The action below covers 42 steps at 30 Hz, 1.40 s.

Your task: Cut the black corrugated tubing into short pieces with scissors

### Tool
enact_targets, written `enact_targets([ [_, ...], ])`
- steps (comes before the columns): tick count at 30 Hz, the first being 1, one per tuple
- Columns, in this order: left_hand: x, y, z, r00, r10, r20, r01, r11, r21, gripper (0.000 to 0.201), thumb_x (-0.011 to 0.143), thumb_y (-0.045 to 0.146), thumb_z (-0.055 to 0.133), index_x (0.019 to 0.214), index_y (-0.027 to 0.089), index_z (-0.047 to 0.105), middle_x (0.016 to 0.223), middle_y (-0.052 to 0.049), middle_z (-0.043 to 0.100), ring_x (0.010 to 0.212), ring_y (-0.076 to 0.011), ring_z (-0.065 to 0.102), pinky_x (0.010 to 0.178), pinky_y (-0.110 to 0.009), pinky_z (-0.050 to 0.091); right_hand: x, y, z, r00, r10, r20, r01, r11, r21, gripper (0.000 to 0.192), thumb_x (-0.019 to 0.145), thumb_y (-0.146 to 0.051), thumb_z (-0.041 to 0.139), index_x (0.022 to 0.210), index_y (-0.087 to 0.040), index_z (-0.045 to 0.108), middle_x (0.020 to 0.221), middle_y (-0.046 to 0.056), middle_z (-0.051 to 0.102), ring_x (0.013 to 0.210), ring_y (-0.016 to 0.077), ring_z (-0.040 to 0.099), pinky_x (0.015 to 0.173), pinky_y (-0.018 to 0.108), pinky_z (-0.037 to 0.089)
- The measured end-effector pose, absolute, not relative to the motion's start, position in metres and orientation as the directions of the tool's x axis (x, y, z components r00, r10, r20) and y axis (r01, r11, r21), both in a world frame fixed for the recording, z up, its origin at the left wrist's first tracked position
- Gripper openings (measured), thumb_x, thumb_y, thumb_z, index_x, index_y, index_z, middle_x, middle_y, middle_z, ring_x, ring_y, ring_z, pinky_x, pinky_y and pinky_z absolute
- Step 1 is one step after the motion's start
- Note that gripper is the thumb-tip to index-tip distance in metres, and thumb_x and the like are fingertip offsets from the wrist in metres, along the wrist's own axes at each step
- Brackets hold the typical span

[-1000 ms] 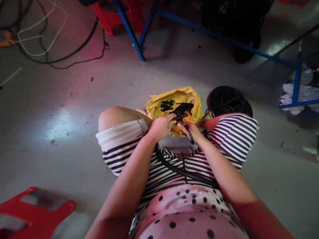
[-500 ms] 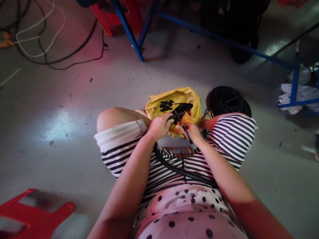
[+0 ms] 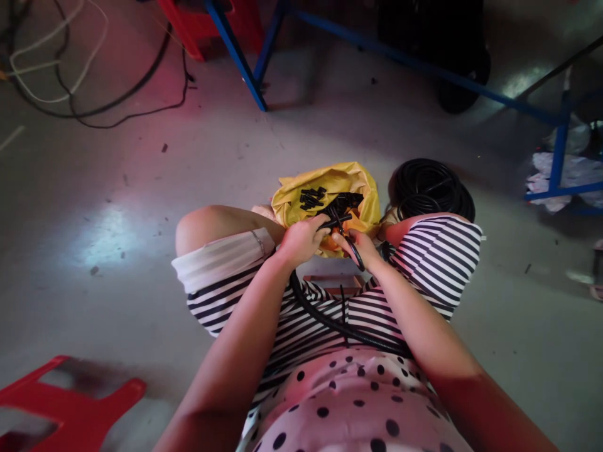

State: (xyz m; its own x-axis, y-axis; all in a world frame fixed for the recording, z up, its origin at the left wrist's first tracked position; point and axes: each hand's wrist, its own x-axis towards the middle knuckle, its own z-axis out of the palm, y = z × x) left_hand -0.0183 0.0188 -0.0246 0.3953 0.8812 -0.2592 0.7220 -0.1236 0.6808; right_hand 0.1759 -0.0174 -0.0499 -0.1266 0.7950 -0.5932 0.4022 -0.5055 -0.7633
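My left hand (image 3: 304, 239) is closed around a black corrugated tube (image 3: 325, 321), whose free end pokes out past the fingers above the yellow bag. The tube's rest loops back across my lap. In my right hand (image 3: 362, 247) is a pair of scissors (image 3: 357, 252) with black handles; its blades reach up to the tube end beside my left fingers. Whether the blades are apart is hard to make out. Below both hands, between my knees, the yellow bag (image 3: 358, 172) stands open, with several short black tube pieces (image 3: 312, 198) inside.
A coil of black tubing (image 3: 431, 188) lies on the floor by my right knee. Red stools (image 3: 70, 402) stand at lower left and at the top. A blue metal frame (image 3: 414, 66) crosses the far side, with loose cables (image 3: 127, 94) at upper left.
The tube end in my left hand now sticks out across the scissor blades at a slightly different angle. My hands have barely moved, and the view has shifted a little.
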Motion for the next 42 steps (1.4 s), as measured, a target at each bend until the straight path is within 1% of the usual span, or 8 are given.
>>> enact_targets([
  [5,-0.019,0.018,-0.029,0.332,0.908,-0.256,0.691,-0.05,0.721,0.029,0.094,0.026,0.052,0.118,0.021,0.067,0.113,-0.009,0.076,0.104,-0.0249,0.071,0.092,-0.037,0.054,0.173,-0.018,-0.044,-0.091,0.775,-0.626,0.465,-0.522,-0.714,0.049,0.08,-0.067,0.066,0.071,-0.024,0.046,0.057,-0.002,0.052,0.051,0.0168,0.053,0.051,0.029,0.039],
  [10,-0.017,0.015,-0.036,0.24,0.928,-0.284,0.631,0.073,0.772,0.026,0.093,0.026,0.054,0.114,0.021,0.069,0.108,-0.008,0.077,0.101,-0.0244,0.071,0.093,-0.038,0.055,0.169,-0.017,-0.044,-0.046,0.791,-0.61,0.5,-0.511,-0.7,0.053,0.077,-0.071,0.067,0.068,-0.024,0.044,0.054,-0.003,0.048,0.052,0.0153,0.051,0.05,0.027,0.037],
  [15,-0.018,0.015,-0.039,0.207,0.928,-0.31,0.607,0.127,0.785,0.025,0.091,0.026,0.056,0.111,0.02,0.071,0.106,-0.009,0.077,0.101,-0.0246,0.071,0.095,-0.039,0.054,0.167,-0.017,-0.046,-0.055,0.767,-0.64,0.491,-0.537,-0.686,0.054,0.076,-0.073,0.066,0.068,-0.024,0.046,0.053,-0.004,0.049,0.051,0.0142,0.049,0.05,0.026,0.037],
  [22,-0.024,0.019,-0.045,0.247,0.919,-0.306,0.528,0.138,0.838,0.028,0.091,0.029,0.053,0.107,0.017,0.072,0.103,-0.008,0.076,0.096,-0.0231,0.07,0.093,-0.037,0.054,0.169,-0.015,-0.049,-0.043,0.76,-0.648,0.505,-0.543,-0.671,0.055,0.072,-0.073,0.07,0.066,-0.024,0.046,0.052,-0.004,0.048,0.05,0.0138,0.047,0.049,0.025,0.033],
  [28,-0.028,0.022,-0.044,0.273,0.914,-0.299,0.514,0.124,0.849,0.029,0.09,0.03,0.055,0.108,0.017,0.072,0.109,-0.008,0.077,0.101,-0.0242,0.07,0.096,-0.038,0.054,0.17,-0.014,-0.042,-0.056,0.762,-0.645,0.511,-0.533,-0.674,0.056,0.069,-0.074,0.071,0.067,-0.024,0.046,0.054,-0.004,0.048,0.052,0.0147,0.048,0.05,0.026,0.034],
  [31,-0.028,0.021,-0.04,0.308,0.912,-0.27,0.516,0.078,0.853,0.028,0.09,0.027,0.056,0.109,0.018,0.073,0.111,-0.008,0.077,0.103,-0.0249,0.071,0.097,-0.039,0.054,0.173,-0.012,-0.038,-0.062,0.773,-0.631,0.528,-0.511,-0.679,0.055,0.069,-0.072,0.072,0.068,-0.023,0.047,0.057,-0.004,0.049,0.057,0.0148,0.049,0.054,0.026,0.035],
  [36,-0.024,0.017,-0.038,0.333,0.905,-0.266,0.552,0.042,0.833,0.028,0.089,0.024,0.057,0.111,0.021,0.074,0.11,-0.006,0.078,0.102,-0.0249,0.072,0.095,-0.04,0.055,0.177,-0.008,-0.036,-0.125,0.771,-0.624,0.529,-0.48,-0.7,0.048,0.073,-0.067,0.069,0.077,-0.023,0.05,0.068,-0.004,0.055,0.065,0.0154,0.051,0.061,0.026,0.037],
  [42,-0.025,0.018,-0.04,0.285,0.927,-0.242,0.516,0.064,0.854,0.026,0.09,0.027,0.059,0.109,0.018,0.074,0.109,-0.008,0.078,0.1,-0.0249,0.072,0.094,-0.039,0.055,0.176,-0.001,-0.03,-0.03,0.794,-0.608,0.606,-0.47,-0.642,0.052,0.064,-0.069,0.072,0.068,-0.024,0.047,0.062,-0.004,0.05,0.062,0.0153,0.046,0.057,0.027,0.03],
])
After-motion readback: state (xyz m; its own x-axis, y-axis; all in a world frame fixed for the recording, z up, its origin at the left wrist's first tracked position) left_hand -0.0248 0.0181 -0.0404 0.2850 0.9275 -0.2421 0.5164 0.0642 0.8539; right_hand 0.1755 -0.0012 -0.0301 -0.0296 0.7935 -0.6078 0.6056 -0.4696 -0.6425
